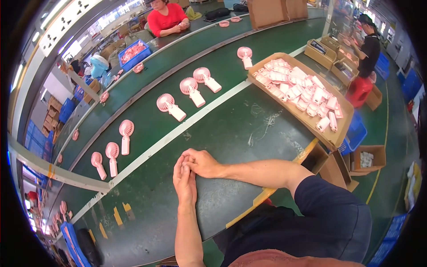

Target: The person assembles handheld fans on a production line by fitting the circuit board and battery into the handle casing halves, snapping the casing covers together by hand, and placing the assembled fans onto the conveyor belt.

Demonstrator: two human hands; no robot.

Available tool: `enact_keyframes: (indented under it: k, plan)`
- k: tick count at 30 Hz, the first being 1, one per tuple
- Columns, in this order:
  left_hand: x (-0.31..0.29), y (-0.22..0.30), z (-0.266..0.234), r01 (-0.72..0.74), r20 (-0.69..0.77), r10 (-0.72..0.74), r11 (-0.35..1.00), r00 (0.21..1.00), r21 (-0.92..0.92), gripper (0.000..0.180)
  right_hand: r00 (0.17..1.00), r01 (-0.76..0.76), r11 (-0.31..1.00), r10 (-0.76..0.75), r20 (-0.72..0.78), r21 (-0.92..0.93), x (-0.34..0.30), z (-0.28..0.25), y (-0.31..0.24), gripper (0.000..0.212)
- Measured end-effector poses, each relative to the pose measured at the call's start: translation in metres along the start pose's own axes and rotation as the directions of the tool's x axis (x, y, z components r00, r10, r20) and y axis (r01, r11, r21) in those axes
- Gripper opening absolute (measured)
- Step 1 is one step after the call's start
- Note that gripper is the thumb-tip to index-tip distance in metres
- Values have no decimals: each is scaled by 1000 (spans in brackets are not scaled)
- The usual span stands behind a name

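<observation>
My left hand (pixel 185 187) rests on the dark green worktable (pixel 242 147), its fingers stretched out and together. My right hand (pixel 203 163) meets it from the right, with fingers curled round the left fingertips. No object shows in either hand. Beyond a pale metal rail, several pink handheld fans lie spread along a green conveyor belt (pixel 147 104). The nearest to my hands is a fan (pixel 171 107) with a round grille and pale handle. At the right end of the table stands a shallow cardboard tray (pixel 307 120) heaped with pink-white handle parts (pixel 297 86).
A blue crate (pixel 134 55) of pink parts stands across the belt beside a person in red (pixel 167 20). Another person in dark clothes (pixel 369 46) is at the far right. Open cardboard boxes (pixel 367 159) sit below the table's right edge. A metal post frame (pixel 53 171) crosses at left.
</observation>
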State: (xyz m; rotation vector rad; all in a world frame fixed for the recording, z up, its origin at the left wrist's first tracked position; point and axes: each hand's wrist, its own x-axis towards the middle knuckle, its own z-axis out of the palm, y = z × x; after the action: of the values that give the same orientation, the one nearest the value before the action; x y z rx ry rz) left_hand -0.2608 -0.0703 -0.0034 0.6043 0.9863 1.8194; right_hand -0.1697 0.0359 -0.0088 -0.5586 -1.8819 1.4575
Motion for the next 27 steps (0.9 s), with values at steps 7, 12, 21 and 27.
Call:
enact_keyframes:
  k: [7, 12, 21, 27]
  plan:
    - [0, 1, 4, -7, -3, 7, 1000, 1000, 13, 55, 1000, 12, 999, -12, -7, -32, -1, -2, -3, 29]
    - [0, 2, 7, 4, -19, -4, 1000, 1000, 13, 53, 999, 28, 998, -29, -23, -51, -1, -2, 0, 29]
    - [0, 3, 7, 21, -41, -20, 1000, 999, 7, 51, 1000, -15, 998, 15, 6, -58, 0, -2, -3, 31]
    - [0, 3, 7, 26, -39, -26, 1000, 999, 10, 52, 1000, -4, 998, 3, -3, -55, 0, -3, -2, 31]
